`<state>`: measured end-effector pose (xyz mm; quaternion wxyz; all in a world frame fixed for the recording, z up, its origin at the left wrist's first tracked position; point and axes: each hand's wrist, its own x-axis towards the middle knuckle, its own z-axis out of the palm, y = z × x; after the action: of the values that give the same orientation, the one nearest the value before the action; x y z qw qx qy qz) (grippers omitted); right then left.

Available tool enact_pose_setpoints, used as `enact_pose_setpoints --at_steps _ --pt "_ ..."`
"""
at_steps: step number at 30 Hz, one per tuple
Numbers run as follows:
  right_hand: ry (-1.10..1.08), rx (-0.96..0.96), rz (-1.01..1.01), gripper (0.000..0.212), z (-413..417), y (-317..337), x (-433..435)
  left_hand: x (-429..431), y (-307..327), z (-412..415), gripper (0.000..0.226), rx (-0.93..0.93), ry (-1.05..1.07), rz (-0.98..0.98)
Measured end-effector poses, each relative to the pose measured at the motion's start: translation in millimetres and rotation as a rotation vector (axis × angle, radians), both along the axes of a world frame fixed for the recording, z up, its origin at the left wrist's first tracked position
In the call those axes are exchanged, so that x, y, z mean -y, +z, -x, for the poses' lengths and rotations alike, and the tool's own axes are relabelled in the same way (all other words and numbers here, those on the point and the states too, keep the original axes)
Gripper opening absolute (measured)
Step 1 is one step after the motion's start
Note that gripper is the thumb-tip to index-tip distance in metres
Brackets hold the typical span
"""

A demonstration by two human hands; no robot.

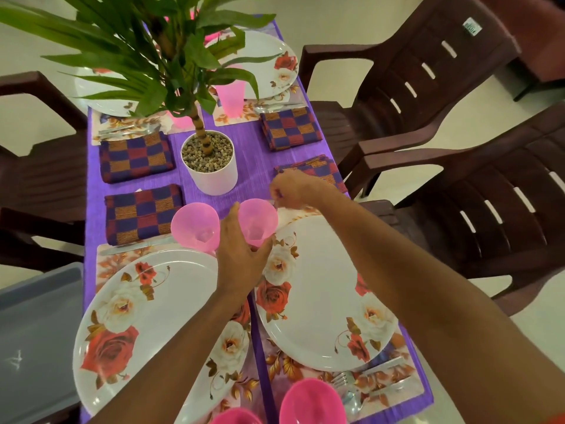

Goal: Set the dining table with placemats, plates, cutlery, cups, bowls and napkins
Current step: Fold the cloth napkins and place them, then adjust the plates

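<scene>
- White plant pot stands mid-table on the purple tablecloth; it is filled with brown pebbles, and a ringed stem rises from them into green leaves
- Left hand, just nearer than the pot, grips a translucent pink cup; thumb up one side, fingers curled round the other; the cup is upright, mouth up
- Second pink cup stands just beside the held one, nearer than the pot and a little to its left, also mouth up
- Right hand is beside the pot on its right, fingers curled downward at the edge of a checked napkin; I cannot tell whether they pinch anything
- Two floral plates lie nearer than the pot on floral placemats; left plate, right plate
- Two opaque pink bowls sit nearest of all, cut off by the frame edge; a fork lies beside the right plate
- Left of the pot lie two folded checked napkins, one beyond the other; a fourth lies beyond-right
- Beyond the pot, another pink cup and a far plate show through the leaves
- Brown plastic chairs stand right of the pot, off the table
</scene>
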<state>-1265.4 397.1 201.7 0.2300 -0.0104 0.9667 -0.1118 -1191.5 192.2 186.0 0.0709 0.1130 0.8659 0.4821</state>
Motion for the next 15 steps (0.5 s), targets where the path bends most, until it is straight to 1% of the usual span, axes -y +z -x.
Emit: enact_pose_setpoints --at_steps 2,4,5,7,9,11,12,13,15 --pt "-0.055 -0.05 0.041 0.02 -4.5 22.3 -14.6 -0.3 5.7 -0.7 0.094 -0.018 -0.024 0.046" --pt "-0.093 -0.112 0.065 0.019 -11.9 40.1 -30.2 -1.8 13.9 -0.3 0.097 -0.061 -0.052 0.169" --pt "-0.122 -0.14 0.096 0.015 -16.9 47.3 -38.2 -2.5 20.0 -0.8 0.096 -0.073 -0.055 0.223" --pt "-0.179 -0.187 0.159 0.006 -29.3 58.3 -57.6 -4.8 35.0 -1.4 0.089 -0.127 -0.043 0.267" --pt "-0.245 -0.227 0.256 0.004 -43.9 66.0 -77.2 -10.2 49.9 -3.3 0.075 -0.235 -0.079 0.257" --pt "-0.342 -0.261 0.433 0.003 -61.2 70.9 -93.0 -22.7 60.1 -7.2 0.054 -0.32 -0.197 0.176" --pt "-0.37 -0.284 0.503 0.005 -69.6 71.4 -99.2 -32.2 61.9 -9.1 0.046 -0.334 -0.259 0.127" --pt "-0.391 -0.305 0.574 0.008 -78.0 72.2 -104.0 -44.7 61.9 -10.6 0.041 -0.326 -0.301 0.091" --pt "-0.425 -0.308 0.753 0.003 -93.6 69.0 -116.4 -74.3 57.3 -9.3 0.045 -0.267 -0.333 0.059"
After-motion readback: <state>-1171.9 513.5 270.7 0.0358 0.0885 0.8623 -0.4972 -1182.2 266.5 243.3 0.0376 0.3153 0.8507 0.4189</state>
